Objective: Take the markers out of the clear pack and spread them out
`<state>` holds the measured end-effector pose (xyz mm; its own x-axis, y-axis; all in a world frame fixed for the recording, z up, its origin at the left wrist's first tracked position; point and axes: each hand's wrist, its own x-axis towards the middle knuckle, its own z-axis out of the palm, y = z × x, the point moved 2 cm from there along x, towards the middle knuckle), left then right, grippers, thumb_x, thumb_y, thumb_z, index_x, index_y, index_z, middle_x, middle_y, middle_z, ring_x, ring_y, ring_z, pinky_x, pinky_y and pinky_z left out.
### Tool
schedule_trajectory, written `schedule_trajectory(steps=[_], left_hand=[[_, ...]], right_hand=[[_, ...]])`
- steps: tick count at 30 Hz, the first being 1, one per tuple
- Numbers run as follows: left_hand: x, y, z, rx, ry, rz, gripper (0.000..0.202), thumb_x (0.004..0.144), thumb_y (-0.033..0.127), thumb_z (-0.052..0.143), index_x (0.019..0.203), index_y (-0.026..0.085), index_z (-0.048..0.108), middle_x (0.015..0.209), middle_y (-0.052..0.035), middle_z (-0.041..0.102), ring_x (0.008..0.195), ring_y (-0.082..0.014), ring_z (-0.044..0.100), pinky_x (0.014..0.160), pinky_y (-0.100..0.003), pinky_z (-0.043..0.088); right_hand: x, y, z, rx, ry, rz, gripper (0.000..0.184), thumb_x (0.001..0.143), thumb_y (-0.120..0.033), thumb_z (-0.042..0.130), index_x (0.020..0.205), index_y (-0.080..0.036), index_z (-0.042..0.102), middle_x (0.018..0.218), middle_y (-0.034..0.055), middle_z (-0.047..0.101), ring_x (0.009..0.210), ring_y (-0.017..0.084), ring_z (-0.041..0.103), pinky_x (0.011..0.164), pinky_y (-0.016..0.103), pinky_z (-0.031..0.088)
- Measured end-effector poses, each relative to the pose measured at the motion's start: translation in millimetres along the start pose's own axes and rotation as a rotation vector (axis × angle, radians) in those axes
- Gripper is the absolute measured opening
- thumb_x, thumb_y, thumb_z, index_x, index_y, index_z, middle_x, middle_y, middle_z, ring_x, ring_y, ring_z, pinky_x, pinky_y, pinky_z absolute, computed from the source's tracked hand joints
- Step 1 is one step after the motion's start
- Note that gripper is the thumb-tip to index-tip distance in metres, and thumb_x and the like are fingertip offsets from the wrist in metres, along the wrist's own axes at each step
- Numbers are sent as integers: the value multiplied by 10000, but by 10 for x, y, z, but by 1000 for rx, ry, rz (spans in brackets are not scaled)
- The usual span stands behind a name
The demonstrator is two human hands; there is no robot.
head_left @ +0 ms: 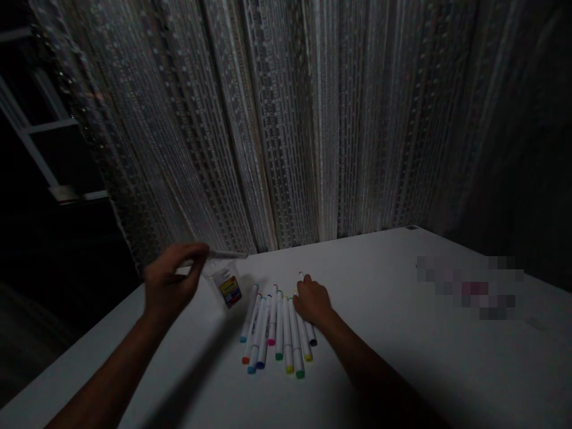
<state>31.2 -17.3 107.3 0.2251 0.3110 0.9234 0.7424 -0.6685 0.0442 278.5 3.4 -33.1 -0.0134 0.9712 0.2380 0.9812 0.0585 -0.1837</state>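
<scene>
Big white surface (402,333) under a wall of shimmery string curtain (290,119), pretty dim lighting. In the middle there's a bunch of markers (277,328), white barrels with coloured caps, lying side by side in a loose fan, all out on the surface. The person's left hand (172,283) is raised just off to the left of them, pinching a clear plastic pouch (226,280) with a yellow-and-red label by its top edge, so it hangs tilted just above the surface. It looks empty, though it's hard to be sure. Right hand (313,301) lies flat and loose on the right side of the markers, touching a few, not gripping any. So far: markers out, none in the pouch.
</scene>
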Motion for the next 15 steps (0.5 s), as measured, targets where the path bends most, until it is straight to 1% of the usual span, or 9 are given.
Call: schedule_trajectory(steps=[2, 5, 7, 8, 9, 11, 13, 15], left_hand=[[-219, 209, 235, -74, -125, 79, 125, 816, 199, 499, 827, 196, 623, 844, -40, 685, 791, -172, 630, 746, -309, 504], [-654, 474, 670, -219, -331, 170, 191, 831, 146, 439, 872, 200, 618, 838, -74, 682, 799, -180, 614, 735, -327, 499], [-922, 616, 906, -307, -452, 205, 205, 823, 126, 429, 888, 201, 608, 834, -93, 665, 778, -186, 588, 684, -325, 500], [-1031, 673, 990, -326, -501, 199, 205, 807, 121, 440, 900, 202, 604, 858, -104, 655, 782, -195, 574, 685, -339, 499], [-1120, 723, 1050, -341, -558, 192, 199, 790, 120, 458, 901, 204, 600, 865, -108, 643, 793, -203, 563, 681, -344, 498], [-1229, 800, 1104, -371, -645, 165, 203, 758, 101, 469, 877, 207, 594, 878, -110, 621, 823, -214, 550, 699, -355, 497], [-1248, 843, 1099, -417, -704, 134, 205, 742, 87, 464, 854, 204, 589, 878, -105, 606, 848, -215, 545, 722, -352, 495], [-1198, 849, 1084, -479, -749, 103, 215, 743, 92, 464, 880, 199, 590, 901, -99, 601, 863, -206, 549, 744, -339, 492]], right_hand=[[-5, -2, -2, -5, 3, 0, 301, 806, -259, 443, 1008, -104, 604, 1095, 192, 546, 938, 273, 591, 739, 370, 475], [-6, -3, -1, -16, -12, 7, 292, 814, -243, 434, 1009, -107, 603, 1097, 184, 548, 944, 265, 591, 750, 360, 474], [2, 1, 7, -16, -22, 18, 288, 820, -230, 423, 1014, -112, 600, 1101, 181, 545, 946, 258, 591, 750, 351, 472], [8, 4, 13, -14, -22, 25, 286, 823, -226, 416, 1012, -116, 600, 1102, 181, 544, 942, 255, 593, 746, 349, 472], [15, 7, 21, -12, -19, 30, 285, 824, -222, 411, 1010, -119, 600, 1100, 180, 543, 937, 253, 594, 740, 348, 472], [30, 12, 39, -7, -11, 31, 285, 822, -215, 405, 1006, -122, 602, 1093, 177, 545, 927, 250, 597, 730, 346, 470], [42, 15, 52, -2, 1, 31, 288, 821, -207, 399, 1004, -122, 604, 1085, 174, 548, 921, 247, 599, 721, 342, 469], [48, 17, 55, 7, 0, 36, 286, 819, -206, 401, 1002, -123, 604, 1079, 168, 551, 915, 243, 601, 713, 333, 468]])
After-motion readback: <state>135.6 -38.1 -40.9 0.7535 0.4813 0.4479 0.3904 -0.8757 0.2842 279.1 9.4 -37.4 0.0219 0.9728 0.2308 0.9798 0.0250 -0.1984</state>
